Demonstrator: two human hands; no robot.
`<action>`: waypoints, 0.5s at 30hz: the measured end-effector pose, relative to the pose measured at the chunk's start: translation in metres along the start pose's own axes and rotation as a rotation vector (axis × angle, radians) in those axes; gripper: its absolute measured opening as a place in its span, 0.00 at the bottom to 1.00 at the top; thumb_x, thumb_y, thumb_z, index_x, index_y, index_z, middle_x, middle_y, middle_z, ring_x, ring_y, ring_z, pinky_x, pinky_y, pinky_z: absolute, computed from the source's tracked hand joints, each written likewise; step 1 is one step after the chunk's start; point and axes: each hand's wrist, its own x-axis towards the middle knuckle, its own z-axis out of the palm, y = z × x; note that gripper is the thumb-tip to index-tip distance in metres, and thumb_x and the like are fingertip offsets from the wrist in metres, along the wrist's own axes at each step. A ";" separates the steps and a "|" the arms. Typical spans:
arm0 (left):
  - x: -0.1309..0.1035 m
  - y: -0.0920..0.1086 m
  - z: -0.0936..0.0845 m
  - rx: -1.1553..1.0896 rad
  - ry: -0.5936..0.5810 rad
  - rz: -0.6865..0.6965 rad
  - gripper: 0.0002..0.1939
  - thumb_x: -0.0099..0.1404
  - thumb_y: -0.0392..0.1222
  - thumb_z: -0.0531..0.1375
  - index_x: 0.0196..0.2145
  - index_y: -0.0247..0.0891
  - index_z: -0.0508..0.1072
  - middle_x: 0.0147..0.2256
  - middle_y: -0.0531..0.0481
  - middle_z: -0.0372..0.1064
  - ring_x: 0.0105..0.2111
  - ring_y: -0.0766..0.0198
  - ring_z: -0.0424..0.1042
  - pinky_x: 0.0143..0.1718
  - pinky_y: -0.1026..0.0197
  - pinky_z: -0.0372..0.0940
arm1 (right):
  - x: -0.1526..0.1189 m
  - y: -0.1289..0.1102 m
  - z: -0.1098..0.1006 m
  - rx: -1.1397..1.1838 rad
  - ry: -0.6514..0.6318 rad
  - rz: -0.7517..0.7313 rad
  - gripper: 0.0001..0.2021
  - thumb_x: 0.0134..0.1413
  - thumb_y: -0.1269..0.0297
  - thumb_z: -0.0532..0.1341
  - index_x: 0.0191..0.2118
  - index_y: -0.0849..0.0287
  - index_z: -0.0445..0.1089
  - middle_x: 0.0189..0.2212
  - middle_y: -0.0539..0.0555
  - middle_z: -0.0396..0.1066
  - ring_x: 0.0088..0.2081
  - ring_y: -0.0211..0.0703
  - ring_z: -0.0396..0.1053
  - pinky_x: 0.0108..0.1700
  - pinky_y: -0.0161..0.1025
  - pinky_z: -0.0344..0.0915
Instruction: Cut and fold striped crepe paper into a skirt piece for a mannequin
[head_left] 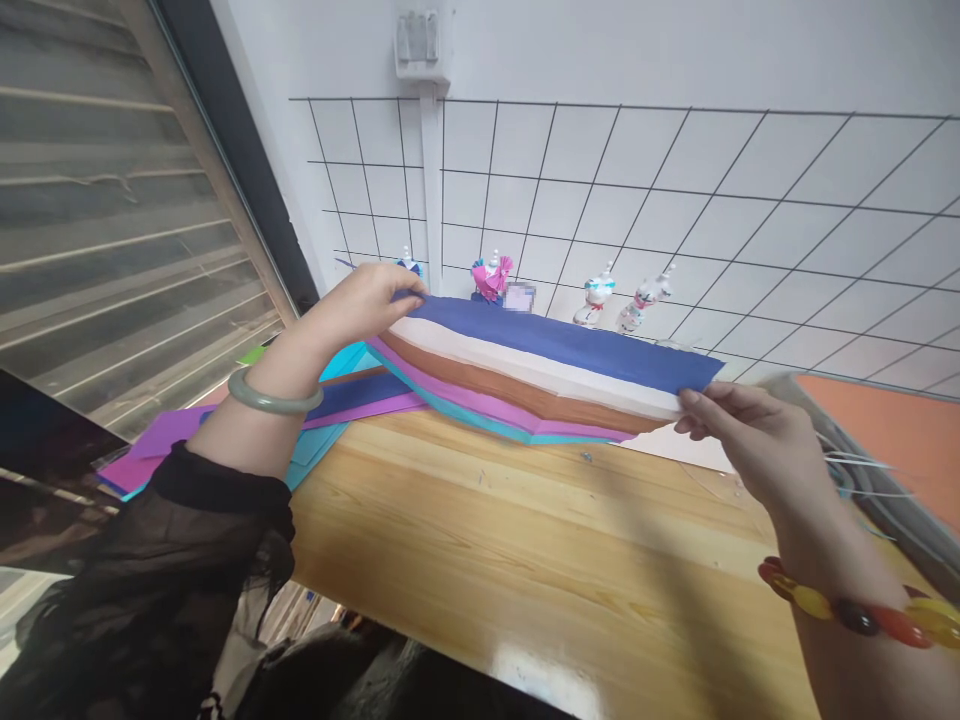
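Observation:
A layered stack of coloured paper strips (555, 340) is stretched between my two hands above the table. Its bands run dark blue, white, brown, purple and turquoise, with the lower layers sagging in the middle. My left hand (375, 300) pinches the upper left end between thumb and fingers. At the right end, my right hand (727, 415) grips the edge near the blue and white layers. More coloured paper sheets (356, 405) in blue, purple and turquoise lie on the table beneath and beside my left forearm.
The wooden table (480, 540) spans the space below my hands. Behind it stand small white figurines (596, 295), one with pink paper (493, 277), before a black wire grid (585, 185). Cables (862, 470) lie at the right edge; a slatted window (112, 200) is at left.

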 end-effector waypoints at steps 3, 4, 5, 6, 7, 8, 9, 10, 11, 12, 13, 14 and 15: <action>0.000 0.005 -0.006 0.040 0.047 0.033 0.13 0.62 0.40 0.52 0.39 0.43 0.75 0.38 0.49 0.72 0.43 0.57 0.68 0.46 0.55 0.61 | -0.002 0.006 0.000 -0.046 -0.060 0.002 0.14 0.42 0.51 0.66 0.23 0.57 0.70 0.21 0.53 0.70 0.26 0.41 0.65 0.27 0.36 0.60; 0.000 0.007 -0.008 0.045 0.065 0.041 0.13 0.62 0.39 0.51 0.39 0.43 0.75 0.38 0.48 0.71 0.44 0.56 0.67 0.47 0.54 0.60 | -0.002 0.010 0.001 -0.066 -0.114 0.003 0.15 0.42 0.50 0.66 0.23 0.57 0.70 0.21 0.53 0.71 0.27 0.42 0.65 0.27 0.36 0.59; 0.001 0.010 -0.010 0.048 0.084 0.047 0.14 0.63 0.38 0.50 0.39 0.43 0.75 0.39 0.48 0.71 0.45 0.56 0.66 0.49 0.53 0.59 | -0.003 0.014 0.003 -0.087 -0.188 0.005 0.15 0.41 0.49 0.66 0.21 0.57 0.71 0.21 0.53 0.71 0.27 0.42 0.65 0.28 0.36 0.60; 0.002 0.012 -0.012 0.050 0.100 0.051 0.15 0.63 0.37 0.49 0.39 0.43 0.75 0.39 0.47 0.70 0.46 0.55 0.65 0.50 0.52 0.58 | -0.005 0.018 0.005 -0.102 -0.273 0.009 0.16 0.41 0.49 0.66 0.21 0.58 0.71 0.21 0.53 0.71 0.27 0.43 0.65 0.28 0.37 0.60; 0.002 0.015 -0.013 0.048 0.114 0.054 0.15 0.63 0.36 0.49 0.39 0.44 0.75 0.39 0.47 0.70 0.47 0.55 0.64 0.51 0.50 0.57 | -0.008 0.022 0.008 -0.110 -0.357 0.013 0.16 0.41 0.48 0.65 0.21 0.58 0.72 0.21 0.53 0.71 0.27 0.44 0.65 0.29 0.38 0.61; 0.003 0.018 -0.015 0.041 0.129 0.057 0.16 0.63 0.36 0.48 0.38 0.45 0.74 0.40 0.47 0.70 0.48 0.55 0.64 0.52 0.49 0.56 | -0.011 0.025 0.012 -0.108 -0.432 0.014 0.16 0.41 0.48 0.65 0.21 0.58 0.73 0.21 0.54 0.72 0.27 0.45 0.65 0.30 0.39 0.62; 0.005 0.021 -0.016 0.029 0.144 0.061 0.16 0.64 0.36 0.48 0.38 0.46 0.74 0.41 0.47 0.69 0.49 0.54 0.63 0.53 0.48 0.55 | -0.016 0.027 0.017 -0.099 -0.501 0.010 0.16 0.42 0.48 0.65 0.22 0.58 0.74 0.22 0.53 0.72 0.27 0.46 0.66 0.31 0.40 0.63; 0.006 0.024 -0.017 0.013 0.158 0.065 0.15 0.64 0.36 0.48 0.38 0.46 0.74 0.42 0.48 0.69 0.50 0.54 0.62 0.53 0.47 0.55 | -0.022 0.028 0.023 -0.081 -0.566 -0.001 0.16 0.43 0.48 0.64 0.24 0.57 0.74 0.24 0.53 0.73 0.29 0.47 0.67 0.32 0.41 0.64; 0.008 0.028 -0.018 -0.003 0.172 0.069 0.15 0.64 0.37 0.48 0.38 0.47 0.74 0.43 0.48 0.69 0.51 0.53 0.60 0.53 0.46 0.54 | -0.028 0.029 0.030 -0.061 -0.623 -0.016 0.15 0.44 0.48 0.64 0.26 0.57 0.75 0.26 0.52 0.74 0.30 0.48 0.68 0.34 0.41 0.65; 0.010 0.032 -0.019 -0.015 0.186 0.074 0.14 0.64 0.38 0.49 0.38 0.48 0.74 0.44 0.48 0.68 0.53 0.52 0.59 0.53 0.45 0.54 | -0.035 0.029 0.036 -0.041 -0.683 -0.032 0.15 0.45 0.49 0.63 0.28 0.56 0.75 0.28 0.51 0.74 0.32 0.48 0.68 0.36 0.41 0.65; 0.013 0.036 -0.020 -0.022 0.202 0.079 0.14 0.64 0.38 0.49 0.37 0.48 0.74 0.45 0.48 0.67 0.54 0.51 0.57 0.53 0.44 0.54 | -0.042 0.028 0.043 -0.023 -0.739 -0.050 0.14 0.46 0.49 0.63 0.28 0.56 0.75 0.29 0.51 0.74 0.33 0.48 0.69 0.37 0.41 0.66; 0.015 0.040 -0.022 -0.022 0.217 0.083 0.14 0.64 0.39 0.49 0.37 0.49 0.74 0.46 0.49 0.67 0.56 0.50 0.56 0.53 0.44 0.54 | -0.050 0.026 0.051 -0.006 -0.786 -0.070 0.13 0.47 0.50 0.62 0.29 0.55 0.75 0.30 0.50 0.74 0.34 0.48 0.69 0.38 0.41 0.66; 0.017 0.044 -0.023 -0.020 0.233 0.084 0.14 0.64 0.40 0.49 0.37 0.50 0.74 0.47 0.50 0.66 0.57 0.49 0.54 0.53 0.43 0.54 | -0.057 0.024 0.058 0.012 -0.829 -0.095 0.13 0.48 0.51 0.62 0.29 0.55 0.74 0.31 0.50 0.74 0.35 0.48 0.69 0.39 0.41 0.66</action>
